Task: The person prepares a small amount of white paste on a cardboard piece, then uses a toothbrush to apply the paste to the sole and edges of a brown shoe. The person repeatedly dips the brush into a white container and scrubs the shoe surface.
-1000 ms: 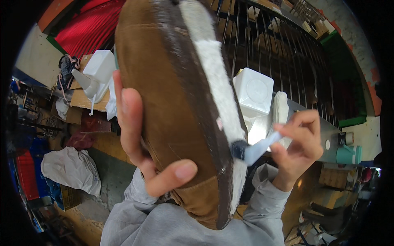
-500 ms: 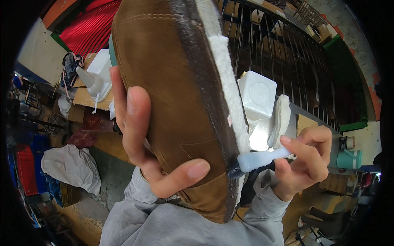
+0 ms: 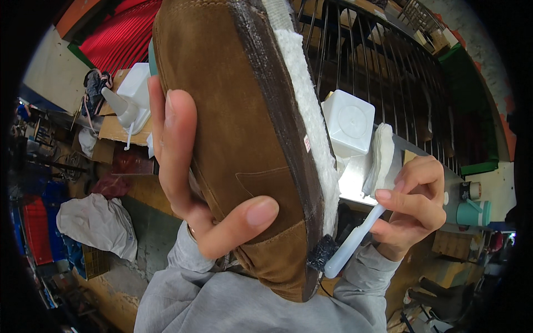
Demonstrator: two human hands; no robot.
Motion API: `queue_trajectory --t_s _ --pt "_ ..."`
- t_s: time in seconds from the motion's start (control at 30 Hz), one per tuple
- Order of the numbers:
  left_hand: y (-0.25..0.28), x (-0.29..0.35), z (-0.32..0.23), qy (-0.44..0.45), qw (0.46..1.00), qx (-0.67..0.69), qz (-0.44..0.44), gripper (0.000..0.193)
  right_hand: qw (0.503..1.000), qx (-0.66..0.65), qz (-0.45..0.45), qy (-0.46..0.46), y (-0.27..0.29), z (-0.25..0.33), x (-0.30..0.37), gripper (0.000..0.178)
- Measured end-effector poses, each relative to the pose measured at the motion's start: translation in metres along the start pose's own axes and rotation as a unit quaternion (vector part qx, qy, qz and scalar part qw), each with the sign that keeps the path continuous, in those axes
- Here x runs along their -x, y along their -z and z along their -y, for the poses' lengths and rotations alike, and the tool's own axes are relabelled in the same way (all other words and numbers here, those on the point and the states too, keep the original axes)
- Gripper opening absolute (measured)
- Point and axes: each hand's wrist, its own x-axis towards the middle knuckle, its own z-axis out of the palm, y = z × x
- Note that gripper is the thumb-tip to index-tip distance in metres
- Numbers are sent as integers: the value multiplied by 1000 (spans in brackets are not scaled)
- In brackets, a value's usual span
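A brown suede shoe upper fills the middle, close to me, with a dark, wet-looking band and a fuzzy white strip along its right edge. My left hand grips it from the left, thumb across the suede near the low end, other fingers at its far side. My right hand pinches the pale handle of a brush. Its dark, clotted bristles press on the band near the shoe's lower end. Hidden behind the upper is most of what lies beneath.
A white square container and a folded white cloth sit behind the upper on a metal surface. A barred rack rises beyond. At left are a white spouted bottle and a white sack; at right, a teal jug.
The brush has slid down along the dark band toward the shoe's low end, its handle now tilted more steeply. My left hand and the upper have shifted slightly.
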Motion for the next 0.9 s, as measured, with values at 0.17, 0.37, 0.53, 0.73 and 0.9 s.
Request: queue_trajectory --t_s 0.17,0.37,0.53,0.73,0.9 --pt "4 -4 0 18 999 31 11 94 999 -21 35 31 4 -3 0 45" --pt "2 -4 -1 36 998 45 -9 95 1000 20 -1 6 4 2 1 46" --pt "4 -3 1 28 999 -22 17 93 999 19 -7 27 5 -1 0 48" --pt "3 -8 3 -18 997 -53 60 91 996 33 36 78 18 -2 -4 47" --pt "14 -5 8 -34 990 -96 97 91 995 59 33 69 19 -1 -4 48"
